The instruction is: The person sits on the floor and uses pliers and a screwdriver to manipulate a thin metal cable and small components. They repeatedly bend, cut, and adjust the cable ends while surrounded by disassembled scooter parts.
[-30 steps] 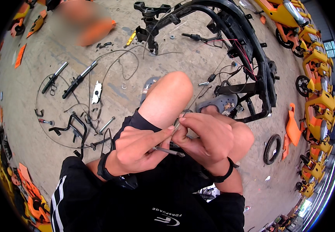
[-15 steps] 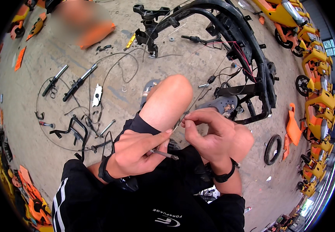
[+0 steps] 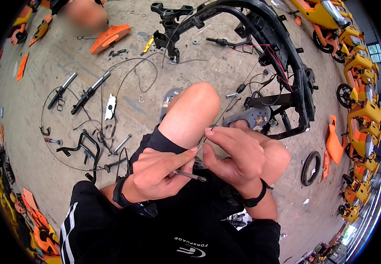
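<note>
— What's in hand?

— A thin metal rod (image 3: 189, 175), dark, slim as a nail. My left hand (image 3: 157, 174) is curled nearly closed round it, thumb and forefinger pinching it so the tip points toward my right hand (image 3: 234, 154). It sits just over my lap, right below my bare knee (image 3: 192, 112).

— And the right hand?

— Half closed, fingertips (image 3: 209, 131) pinched on a thin grey cable (image 3: 217, 119) that runs up past the knee. What exactly sits between the fingers, I cannot tell.

— Around the knee?

— Beyond it, a black scooter frame (image 3: 287, 57) with red wires, on concrete. Left of the knee: two fork tubes (image 3: 83, 94), a white bracket (image 3: 110, 106), a black bent-tube carrier (image 3: 83, 147), loose cables. Right of it, a grey clog (image 3: 250, 118), a small tyre (image 3: 310, 167), an orange panel (image 3: 333, 143). Far right, yellow scooters (image 3: 359, 75) in a row.
</note>
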Motion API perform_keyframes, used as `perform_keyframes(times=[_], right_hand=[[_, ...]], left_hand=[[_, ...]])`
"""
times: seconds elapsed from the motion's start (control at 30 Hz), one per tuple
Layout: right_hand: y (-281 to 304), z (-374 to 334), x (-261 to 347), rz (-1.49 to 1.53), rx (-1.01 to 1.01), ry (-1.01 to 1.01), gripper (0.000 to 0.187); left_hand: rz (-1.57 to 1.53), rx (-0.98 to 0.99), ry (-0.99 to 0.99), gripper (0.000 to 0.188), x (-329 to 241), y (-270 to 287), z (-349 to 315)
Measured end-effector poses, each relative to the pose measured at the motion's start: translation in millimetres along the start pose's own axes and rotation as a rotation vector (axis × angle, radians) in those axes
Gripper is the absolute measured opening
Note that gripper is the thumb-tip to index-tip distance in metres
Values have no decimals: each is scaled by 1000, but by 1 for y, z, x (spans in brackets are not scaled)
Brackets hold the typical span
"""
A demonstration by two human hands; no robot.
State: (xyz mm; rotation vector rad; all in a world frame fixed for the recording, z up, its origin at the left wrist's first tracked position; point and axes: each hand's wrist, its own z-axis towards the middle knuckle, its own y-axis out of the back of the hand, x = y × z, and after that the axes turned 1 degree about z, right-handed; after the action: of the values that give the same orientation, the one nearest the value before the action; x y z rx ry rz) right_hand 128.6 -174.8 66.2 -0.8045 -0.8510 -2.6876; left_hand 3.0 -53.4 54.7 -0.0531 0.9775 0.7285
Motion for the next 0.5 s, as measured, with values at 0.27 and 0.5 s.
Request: perform_keyframes(times=[0.27,0.5], right_hand=[[-4,-5,2,-75,-22,23,23],[-5,-16,16,803,-201,-900,30]], left_hand=[[-23,-1,1,27,1,0,-2],[-50,-21,125,23,-3,2,-1]])
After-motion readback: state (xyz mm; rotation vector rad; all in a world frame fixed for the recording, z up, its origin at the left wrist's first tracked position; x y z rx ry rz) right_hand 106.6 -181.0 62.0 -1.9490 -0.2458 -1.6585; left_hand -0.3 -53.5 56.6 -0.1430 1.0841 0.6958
